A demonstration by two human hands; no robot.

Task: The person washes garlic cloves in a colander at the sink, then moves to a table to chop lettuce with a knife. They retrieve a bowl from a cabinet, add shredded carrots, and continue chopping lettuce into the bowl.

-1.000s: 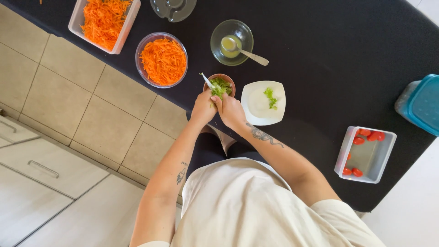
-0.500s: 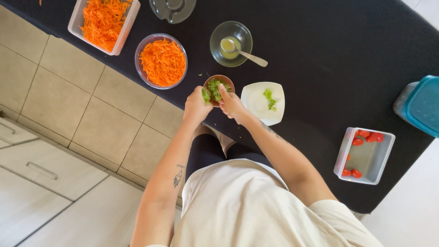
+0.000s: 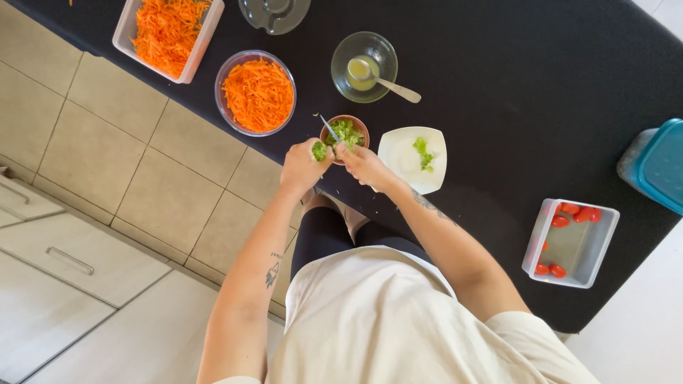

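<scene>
Right at the near edge of the black counter (image 3: 498, 92), both hands meet over a small brown bowl (image 3: 358, 125) of chopped greens. The left hand (image 3: 302, 165) is closed around a bunch of green herbs (image 3: 319, 151), and the right hand (image 3: 364, 162) is closed on a small knife (image 3: 329, 129) whose blade angles up toward eleven o'clock, over the bowl's rim. The two hands sit just beside each other, nearly touching.

At three o'clock from the bowl, just beside it, lies a white square plate (image 3: 402, 160) with a few green scraps. At twelve o'clock stands a glass bowl (image 3: 364, 65) of pale liquid with a spoon (image 3: 390, 85) resting in it. At ten o'clock is a round glass bowl of grated carrot (image 3: 257, 94), and farther along that line a white rectangular tub of carrot (image 3: 168, 32). Well apart at four o'clock sits a white tub with small tomatoes (image 3: 570, 242), and a blue-lidded box (image 3: 658, 165) sits at the far right edge. Nothing stands between the hands and the brown bowl.
</scene>
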